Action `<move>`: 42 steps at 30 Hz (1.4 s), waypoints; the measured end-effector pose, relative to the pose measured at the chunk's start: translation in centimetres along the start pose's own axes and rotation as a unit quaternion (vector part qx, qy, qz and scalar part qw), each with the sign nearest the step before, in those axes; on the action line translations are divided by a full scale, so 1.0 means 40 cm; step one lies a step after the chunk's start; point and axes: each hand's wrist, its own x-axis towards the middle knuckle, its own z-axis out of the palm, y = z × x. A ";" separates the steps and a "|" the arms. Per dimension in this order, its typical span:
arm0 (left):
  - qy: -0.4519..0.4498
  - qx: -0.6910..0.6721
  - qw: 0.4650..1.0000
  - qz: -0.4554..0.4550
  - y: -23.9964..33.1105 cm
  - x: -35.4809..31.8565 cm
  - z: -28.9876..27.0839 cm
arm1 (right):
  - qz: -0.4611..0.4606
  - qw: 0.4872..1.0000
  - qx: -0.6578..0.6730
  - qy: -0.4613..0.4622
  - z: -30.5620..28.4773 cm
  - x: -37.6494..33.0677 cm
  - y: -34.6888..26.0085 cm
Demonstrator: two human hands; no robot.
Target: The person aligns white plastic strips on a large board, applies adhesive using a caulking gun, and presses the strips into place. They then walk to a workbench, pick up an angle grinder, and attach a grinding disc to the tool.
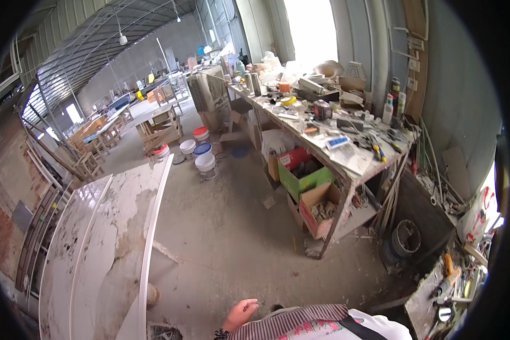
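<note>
My left hand (241, 314) is low in the picture, just left of my body, with a dark patterned cuff or band at its wrist. Its fingers are loosely curled together, and nothing shows in them. It touches neither table nor slab. My right hand is out of view. A striped strap and a white, pink-patterned garment cover my front. Nearest on the left stand large pale slabs or panels (110, 243) with dark stains, one showing a long white edge. To the right is a cluttered workbench (354, 161) bearing pliers (378, 152), yellow tape (289, 101) and bottles.
Under the bench sit a green box (303, 182) and a carton of rubble-like pieces (322, 212). A dark bucket (405, 238) stands right. An orange-handled power tool (449, 275) lies lower right. Lidded buckets (205, 161) and an air cooler (205, 93) stand ahead.
</note>
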 end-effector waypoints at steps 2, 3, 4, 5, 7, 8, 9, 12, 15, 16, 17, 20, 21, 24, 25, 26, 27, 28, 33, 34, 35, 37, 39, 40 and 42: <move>0.003 0.039 0.999 -0.006 0.044 0.122 -0.058 | 0.022 0.999 0.028 -0.022 -0.026 0.046 -0.007; -0.001 0.046 0.999 -0.004 0.065 0.179 -0.083 | 0.030 0.998 0.038 -0.027 -0.048 0.076 -0.007; -0.026 0.017 0.999 -0.008 0.086 0.234 -0.107 | 0.035 0.998 0.044 -0.027 -0.074 0.111 -0.007; -0.052 -0.010 0.998 -0.015 0.107 0.289 -0.131 | 0.038 0.998 0.046 -0.026 -0.101 0.150 -0.005; -0.087 -0.076 0.993 -0.019 0.141 0.407 -0.162 | 0.033 0.998 0.043 -0.022 -0.149 0.250 -0.002; -0.080 -0.055 0.995 -0.004 0.156 0.473 -0.181 | 0.026 0.999 0.036 -0.017 -0.175 0.314 -0.001; -0.073 -0.036 0.997 0.015 0.167 0.539 -0.199 | 0.011 1.000 0.020 -0.008 -0.204 0.385 0.004; -0.027 -0.015 0.999 0.032 0.195 0.744 -0.256 | -0.060 0.994 -0.073 0.054 -0.340 0.658 -0.002; 0.038 -0.021 0.999 -0.023 0.254 0.935 -0.306 | -0.137 0.985 -0.031 0.100 -0.600 0.925 -0.021; 0.035 -0.015 0.999 -0.010 0.289 0.998 -0.318 | -0.118 0.978 -0.053 0.163 -0.721 1.000 -0.042; 0.036 -0.004 0.999 -0.030 0.324 1.048 -0.332 | -0.099 0.967 -0.072 0.222 -0.853 1.069 -0.086; 0.031 -0.014 0.996 -0.077 0.433 1.192 -0.397 | -0.219 0.884 -0.044 0.411 -1.299 1.151 -0.225; 0.027 -0.032 0.995 -0.093 0.456 1.230 -0.407 | -0.011 0.949 0.251 0.189 -1.474 1.174 -0.301; 0.104 -0.027 0.992 -0.072 0.513 1.382 -0.458 | -0.176 0.866 0.339 0.321 -1.919 1.119 -0.453; 0.097 -0.059 0.991 -0.075 0.527 1.423 -0.476 | -0.194 0.856 0.346 0.333 -2.044 1.098 -0.490; 0.078 -0.062 0.992 -0.080 0.541 1.482 -0.495 | -0.239 0.829 0.350 0.365 -2.159 1.082 -0.513; 0.059 -0.063 0.992 -0.091 0.553 1.538 -0.515 | -0.235 0.814 0.342 0.407 -2.262 1.076 -0.534; 0.039 -0.064 0.992 -0.103 0.564 1.590 -0.534 | -0.243 0.789 0.331 0.458 -2.350 1.075 -0.546; -0.045 -0.025 0.998 -0.046 0.633 1.950 -0.635 | -0.148 0.723 0.192 0.647 -2.674 1.126 -0.484; -0.069 -0.009 0.997 -0.032 0.650 2.020 -0.661 | -0.119 0.719 0.172 0.663 -2.719 1.141 -0.469; -0.094 0.009 0.995 -0.015 0.672 2.096 -0.684 | -0.079 0.739 0.149 0.653 -2.762 1.156 -0.453; -0.122 0.073 0.990 0.008 0.722 2.232 -0.736 | 0.056 0.788 0.108 0.604 -2.827 1.197 -0.439; -0.160 0.030 0.986 0.021 0.767 2.333 -0.783 | 0.130 0.818 0.087 0.554 -2.859 1.229 -0.432; -0.171 0.029 0.984 0.024 0.790 2.386 -0.805 | 0.152 0.830 0.091 0.529 -2.871 1.247 -0.432; -0.200 0.037 0.979 0.016 0.826 2.479 -0.848 | 0.161 0.815 0.066 0.552 -2.871 1.271 -0.442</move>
